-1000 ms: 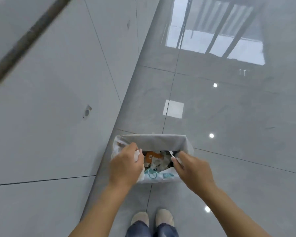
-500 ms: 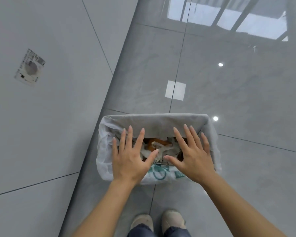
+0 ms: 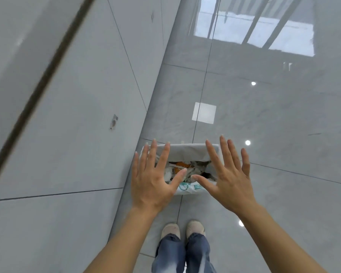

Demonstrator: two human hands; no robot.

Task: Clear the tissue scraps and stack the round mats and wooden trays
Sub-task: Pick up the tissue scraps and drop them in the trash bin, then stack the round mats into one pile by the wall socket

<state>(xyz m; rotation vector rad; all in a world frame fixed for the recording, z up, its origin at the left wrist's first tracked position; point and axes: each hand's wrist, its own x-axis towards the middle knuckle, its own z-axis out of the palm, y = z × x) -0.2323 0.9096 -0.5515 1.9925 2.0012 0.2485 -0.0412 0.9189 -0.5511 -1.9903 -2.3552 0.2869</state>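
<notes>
**Both hands spread flat and empty over the bin of scraps**

The tissue scraps (image 3: 168,174) lie crumpled in a bin (image 3: 187,151) on the floor, showing in the gap between the two thumbs. They are white wads with no clear long axis, heaped loosely and pointing no particular way. An orange piece (image 3: 182,166) sits among them, just beyond the left thumb tip, and darker rubbish lies towards the right thumb.

The left hand (image 3: 154,186) is wide open, palm down, fingers straight and fanned, thumb stretched towards the other hand. The right hand (image 3: 230,180) mirrors it, equally wide, with its thumb tip close to the left thumb but apart from it. Neither hand holds anything. Both are held above the bin, and their fingers cover its left and right ends from view.

The bin's opening is rectangular, its long side running from one hand across to the other. A white liner bag (image 3: 187,189) is folded over its rim, and green print shows on the bag's near side below the thumbs.

Below the wrists, two pale shoes (image 3: 170,230) and blue jeans (image 3: 171,255) stand on the glossy grey tiled floor (image 3: 264,134). Left of the left hand rises a grey tiled wall (image 3: 77,134) with a small dark mark (image 3: 113,122). Far beyond the fingertips, a bright window reflection (image 3: 254,30) lies on the floor.
</notes>
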